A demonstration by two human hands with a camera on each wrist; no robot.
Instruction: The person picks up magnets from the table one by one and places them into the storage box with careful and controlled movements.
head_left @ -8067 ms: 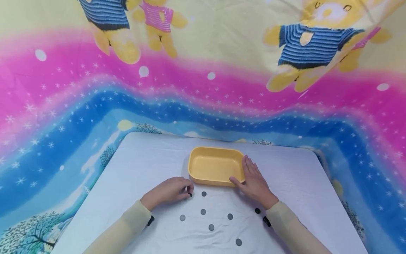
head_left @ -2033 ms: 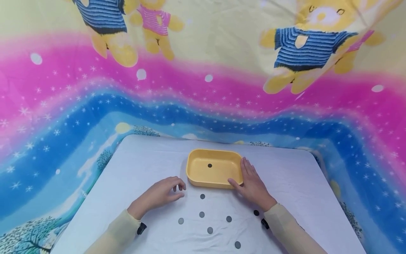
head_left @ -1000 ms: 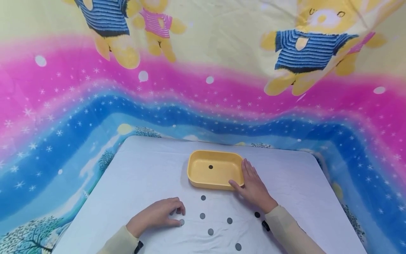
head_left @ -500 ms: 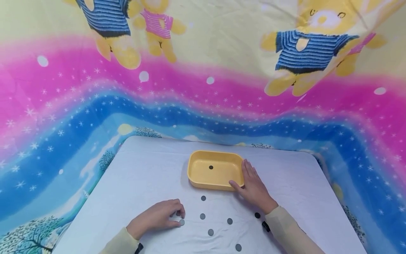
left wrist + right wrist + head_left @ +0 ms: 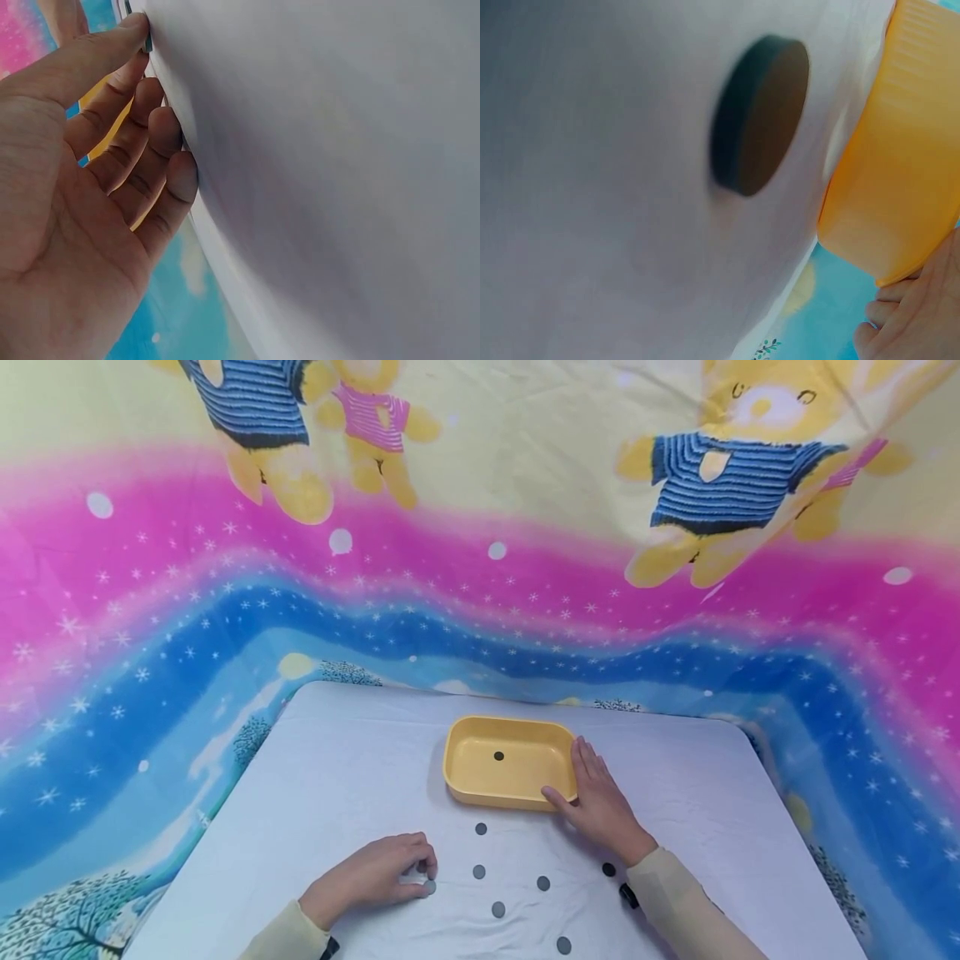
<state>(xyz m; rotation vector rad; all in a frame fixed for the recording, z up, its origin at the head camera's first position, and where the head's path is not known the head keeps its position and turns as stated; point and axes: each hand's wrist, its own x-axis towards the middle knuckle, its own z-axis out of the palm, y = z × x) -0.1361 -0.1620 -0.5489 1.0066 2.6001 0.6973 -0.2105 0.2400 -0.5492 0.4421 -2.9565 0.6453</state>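
Note:
In the head view my left hand (image 5: 378, 875) is low over the white cloth, its thumb and index finger pinching a small grey disc (image 5: 430, 887) at the cloth. The left wrist view shows the thumb and index fingertips meeting at the edge of that disc (image 5: 148, 43); the other fingers curl loosely beside them. My right hand (image 5: 603, 797) lies against the right end of a yellow rectangular box (image 5: 495, 797), fingers straight along the wall and thumb at the near corner. One dark disc (image 5: 498, 756) lies inside the box.
Several more grey discs are scattered in front of the box, including a disc (image 5: 481, 829) close to it and another disc (image 5: 563, 945) nearest me. A black disc (image 5: 609, 869) sits by the right wrist. Patterned cloth (image 5: 420, 635) surrounds the white-covered table (image 5: 337, 735).
A dark disc earlier held by the left hand beside the box now lies inside it. The left hand has moved toward me to another grey disc. The right hand stays at the box.

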